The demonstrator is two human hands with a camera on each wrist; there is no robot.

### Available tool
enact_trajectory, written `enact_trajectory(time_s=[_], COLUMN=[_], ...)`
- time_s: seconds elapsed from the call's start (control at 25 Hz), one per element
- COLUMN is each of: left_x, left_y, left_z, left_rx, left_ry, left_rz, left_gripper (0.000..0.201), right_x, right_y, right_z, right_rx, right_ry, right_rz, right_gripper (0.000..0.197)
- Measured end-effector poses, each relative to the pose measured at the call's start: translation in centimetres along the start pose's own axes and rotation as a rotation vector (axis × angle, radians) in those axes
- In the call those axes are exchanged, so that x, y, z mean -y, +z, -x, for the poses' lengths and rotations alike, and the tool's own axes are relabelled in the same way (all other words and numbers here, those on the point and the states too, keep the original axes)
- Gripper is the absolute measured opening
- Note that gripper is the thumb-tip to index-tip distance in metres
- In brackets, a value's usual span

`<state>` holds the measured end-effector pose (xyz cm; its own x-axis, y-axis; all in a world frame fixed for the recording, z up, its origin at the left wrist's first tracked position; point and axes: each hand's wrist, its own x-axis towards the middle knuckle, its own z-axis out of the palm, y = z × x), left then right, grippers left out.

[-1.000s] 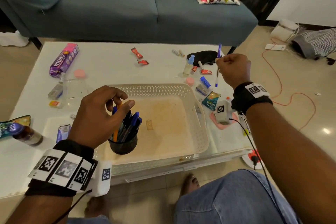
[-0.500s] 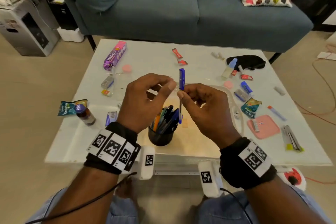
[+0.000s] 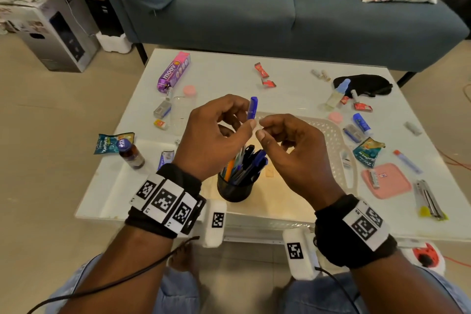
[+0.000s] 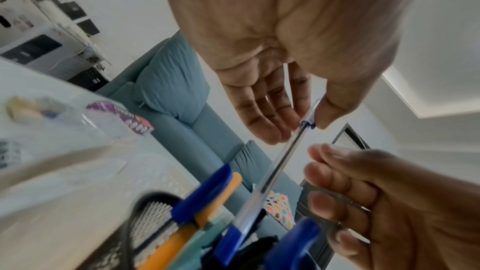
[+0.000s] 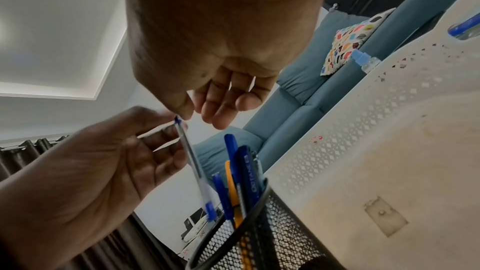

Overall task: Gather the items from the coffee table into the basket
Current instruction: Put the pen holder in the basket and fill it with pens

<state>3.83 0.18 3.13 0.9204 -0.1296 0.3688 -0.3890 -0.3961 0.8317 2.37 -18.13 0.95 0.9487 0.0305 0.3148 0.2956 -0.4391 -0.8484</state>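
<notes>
A blue-capped clear pen (image 3: 252, 107) stands nearly upright over the black mesh pen holder (image 3: 234, 188), which holds several pens and sits inside the white perforated basket (image 3: 339, 155). My left hand (image 3: 246, 116) pinches the pen just under its cap between thumb and fingers; in the left wrist view the barrel (image 4: 280, 161) slants down toward the holder (image 4: 150, 213). My right hand (image 3: 262, 129) hovers right beside it, its fingers loosely curled and a small gap away from the barrel. The right wrist view shows the pen (image 5: 193, 163) with its lower end at the holder's (image 5: 259, 233) rim.
Loose items lie around the basket on the white coffee table (image 3: 229, 79): a purple box (image 3: 174, 71), a brown bottle (image 3: 131, 154), a pink case (image 3: 384, 181), a black eye mask (image 3: 364, 84), and sweet wrappers. A blue sofa (image 3: 254, 7) stands behind the table.
My right hand carried the pen from the table's right side to above the pen holder. My left hand took hold of it, and the right fingers have come off the barrel.
</notes>
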Motion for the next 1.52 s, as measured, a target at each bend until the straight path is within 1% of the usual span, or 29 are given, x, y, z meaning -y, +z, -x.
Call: enact_trajectory(time_s=[0.08, 0.12, 0.24, 0.32, 0.52, 0.72, 0.8, 0.88, 0.92, 0.96, 1.0, 1.08, 1.12, 1.2, 1.24, 1.28, 1.32, 1.4, 1.48, 1.52], left_x=[0.5, 0.9, 2.2, 2.6, 3.0, 3.7, 3.7, 3.5, 3.5, 3.5, 3.5, 3.9, 4.2, 5.0, 5.3, 5.5, 5.5, 5.6, 6.0, 6.2], left_y=[-0.5, -0.7, -1.0, -0.8, -0.7, -1.0, -1.4, -1.9, -2.1, -2.2, -2.3, -2.2, -2.1, -1.9, -1.7, -1.6, -1.4, -1.4, -1.5, -1.5], left_z=[0.0, 0.1, 0.4, 0.6, 0.5, 0.6, 0.6, 0.5, 0.5, 0.4, 0.3, 0.3, 0.4, 0.6, 0.7, 0.7, 0.7, 0.7, 0.7, 0.7], left_rx=[0.025, 0.059, 0.203, 0.270, 0.295, 0.327, 0.312, 0.256, 0.219, 0.189, 0.176, 0.214, 0.243, 0.253, 0.239, 0.219, 0.192, 0.111, 0.053, 0.053], left_ry=[0.021, 0.015, -0.050, -0.093, -0.193, -0.236, -0.255, -0.274, -0.288, -0.303, -0.318, -0.348, -0.364, -0.384, -0.384, -0.377, -0.367, -0.381, -0.460, -0.511], left_rz=[-0.064, -0.100, -0.220, -0.272, -0.371, -0.420, -0.379, -0.304, -0.275, -0.256, -0.249, -0.269, -0.291, -0.342, -0.377, -0.422, -0.469, -0.517, -0.531, -0.529], left_gripper=[0.017, 0.016, 0.012, 0.011, 0.012, 0.017, 0.021, 0.022, 0.019, 0.015, 0.011, 0.008, 0.009, 0.011, 0.013, 0.016, 0.018, 0.024, 0.032, 0.034], right_x=[-0.5, -0.8, -1.7, -2.1, -3.1, -3.8, -3.8, -3.8, -3.8, -3.7, -3.6, -3.5, -3.6, -4.2, -4.6, -4.9, -5.1, -5.3, -5.5, -5.5], right_y=[-0.7, -1.1, -1.6, -1.5, -1.2, -1.3, -1.3, -1.1, -0.9, -0.8, -0.7, -0.6, -0.5, -0.8, -0.9, -1.1, -1.1, -0.5, 0.7, 1.4], right_z=[-0.2, -0.3, -0.4, -0.3, -0.2, -0.1, 0.1, 0.3, 0.3, 0.4, 0.4, 0.1, -0.1, -0.3, -0.2, 0.0, 0.3, 1.2, 1.9, 2.2], right_rx=[-0.047, -0.066, -0.078, -0.068, 0.018, 0.136, 0.222, 0.343, 0.392, 0.413, 0.406, 0.362, 0.352, 0.381, 0.421, 0.481, 0.555, 0.656, 0.656, 0.632], right_ry=[0.018, 0.030, 0.063, 0.072, 0.120, 0.208, 0.238, 0.287, 0.309, 0.327, 0.341, 0.390, 0.428, 0.468, 0.445, 0.403, 0.364, 0.316, 0.266, 0.253], right_rz=[0.004, -0.008, -0.038, -0.044, -0.037, -0.008, -0.013, -0.030, -0.043, -0.062, -0.090, -0.169, -0.217, -0.265, -0.223, -0.149, -0.076, -0.024, -0.061, -0.083], right_gripper=[0.014, 0.013, 0.012, 0.012, 0.016, 0.032, 0.044, 0.059, 0.061, 0.058, 0.050, 0.036, 0.032, 0.032, 0.035, 0.042, 0.053, 0.076, 0.089, 0.092])
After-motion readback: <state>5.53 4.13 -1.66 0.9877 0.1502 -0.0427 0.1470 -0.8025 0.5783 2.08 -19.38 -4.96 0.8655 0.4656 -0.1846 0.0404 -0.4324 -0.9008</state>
